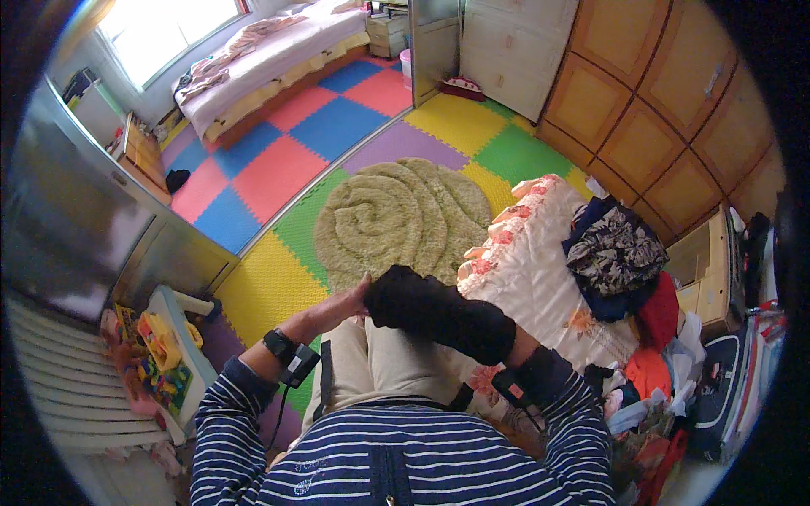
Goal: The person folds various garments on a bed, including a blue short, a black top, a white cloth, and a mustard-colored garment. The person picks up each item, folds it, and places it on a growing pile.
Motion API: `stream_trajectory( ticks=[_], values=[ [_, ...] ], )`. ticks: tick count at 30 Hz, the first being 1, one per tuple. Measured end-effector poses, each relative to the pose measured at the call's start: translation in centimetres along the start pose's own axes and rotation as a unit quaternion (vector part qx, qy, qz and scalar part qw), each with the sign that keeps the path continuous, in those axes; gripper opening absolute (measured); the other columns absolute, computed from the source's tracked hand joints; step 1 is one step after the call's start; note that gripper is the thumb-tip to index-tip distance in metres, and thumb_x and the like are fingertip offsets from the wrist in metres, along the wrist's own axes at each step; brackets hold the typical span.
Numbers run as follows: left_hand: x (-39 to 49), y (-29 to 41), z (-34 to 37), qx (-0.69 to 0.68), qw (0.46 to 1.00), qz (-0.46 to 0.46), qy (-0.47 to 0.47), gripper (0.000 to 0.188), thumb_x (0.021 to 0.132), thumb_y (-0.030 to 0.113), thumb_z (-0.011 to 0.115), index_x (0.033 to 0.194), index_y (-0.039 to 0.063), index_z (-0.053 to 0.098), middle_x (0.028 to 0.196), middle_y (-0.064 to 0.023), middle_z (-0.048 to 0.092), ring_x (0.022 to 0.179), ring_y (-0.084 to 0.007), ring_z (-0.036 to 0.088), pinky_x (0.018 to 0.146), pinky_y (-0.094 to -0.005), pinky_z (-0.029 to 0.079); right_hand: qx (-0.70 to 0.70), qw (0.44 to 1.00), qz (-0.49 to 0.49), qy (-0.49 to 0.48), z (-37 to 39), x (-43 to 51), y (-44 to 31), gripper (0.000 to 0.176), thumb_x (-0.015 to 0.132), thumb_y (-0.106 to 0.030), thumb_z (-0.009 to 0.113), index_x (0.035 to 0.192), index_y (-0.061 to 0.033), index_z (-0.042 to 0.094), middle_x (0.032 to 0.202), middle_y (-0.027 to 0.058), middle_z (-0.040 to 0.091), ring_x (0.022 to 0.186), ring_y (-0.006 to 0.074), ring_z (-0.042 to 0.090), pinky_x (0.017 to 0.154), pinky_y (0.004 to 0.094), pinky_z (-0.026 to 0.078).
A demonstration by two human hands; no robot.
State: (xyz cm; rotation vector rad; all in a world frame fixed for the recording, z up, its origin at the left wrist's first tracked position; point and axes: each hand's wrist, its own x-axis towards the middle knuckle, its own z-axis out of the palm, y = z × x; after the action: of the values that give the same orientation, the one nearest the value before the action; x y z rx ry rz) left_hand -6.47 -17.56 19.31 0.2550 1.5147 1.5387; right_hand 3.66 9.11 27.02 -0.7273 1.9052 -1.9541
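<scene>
A black cloth garment (436,310) is held up over my lap, its exact kind hard to tell. My left hand (359,298) grips its left end, with the fingers partly behind the fabric. The right end of the cloth covers my right hand, which appears to be inside it; only my right wrist (523,346) comes out of the opening. Beneath the cloth are my beige trousers (380,360). A cream quilt (525,265) with a ruffled floral edge lies just beyond and to the right.
A round olive plush rug (405,218) lies ahead on coloured foam mats (272,272). To the right are a heap of dark clothes (614,253), more loose clothing (648,373) and a wooden cabinet (658,114). A toy table (183,354) stands at left, a bed (272,63) farther off.
</scene>
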Motion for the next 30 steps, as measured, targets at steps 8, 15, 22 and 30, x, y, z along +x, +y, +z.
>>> stream_trajectory(
  ticks=[8, 15, 22, 30],
  values=[
    [-0.7, 6.4, 2.0, -0.022, 0.992, 0.079, -0.096, 0.056, 0.099, 0.052, 0.047, 0.125, 0.003, 0.060, 0.119, -0.0034, 0.065, 0.110, -0.0139, 0.058, 0.099, -0.0303, 0.044, -0.057, 0.998, 0.018, -0.004, -2.1, -1.0, 0.4, 0.041, 0.096, -0.023, 0.055, 0.134, -0.0077, 0.051, 0.130, 0.0073, 0.058, 0.119, 0.0174, 0.052, 0.103, 0.0351, 0.041],
    [-0.5, 11.3, 7.0, -0.070, 0.989, 0.104, -0.081, 0.029, 0.097, 0.024, 0.061, 0.120, 0.006, 0.061, 0.107, 0.0018, 0.067, 0.095, -0.0076, 0.060, 0.087, -0.0242, 0.048, -0.192, 0.978, -0.014, 0.078, -5.5, -6.1, 2.6, 0.042, 0.097, -0.022, 0.053, 0.136, -0.0071, 0.049, 0.133, 0.0084, 0.057, 0.123, 0.0183, 0.051, 0.106, 0.0357, 0.039],
    [2.7, 15.8, 9.8, -0.029, 0.985, 0.149, -0.076, 0.029, 0.096, 0.020, 0.061, 0.119, 0.002, 0.059, 0.110, -0.0015, 0.066, 0.098, -0.0107, 0.061, 0.090, -0.0274, 0.048, -0.412, 0.892, -0.029, 0.183, -8.3, -14.6, 1.6, 0.043, 0.097, -0.021, 0.051, 0.137, -0.0065, 0.047, 0.136, 0.0095, 0.055, 0.127, 0.0192, 0.049, 0.110, 0.0362, 0.037],
    [9.9, 21.9, 14.6, -0.030, 0.969, 0.210, -0.129, 0.026, 0.094, 0.017, 0.063, 0.116, 0.003, 0.060, 0.106, -0.0022, 0.066, 0.096, -0.0126, 0.062, 0.086, -0.0283, 0.049, -0.129, 0.899, -0.027, 0.418, -11.0, -16.0, -6.6, 0.037, 0.090, -0.016, 0.058, 0.124, -0.0034, 0.059, 0.128, 0.0094, 0.062, 0.118, 0.0219, 0.057, 0.105, 0.0374, 0.042]
  ],
)
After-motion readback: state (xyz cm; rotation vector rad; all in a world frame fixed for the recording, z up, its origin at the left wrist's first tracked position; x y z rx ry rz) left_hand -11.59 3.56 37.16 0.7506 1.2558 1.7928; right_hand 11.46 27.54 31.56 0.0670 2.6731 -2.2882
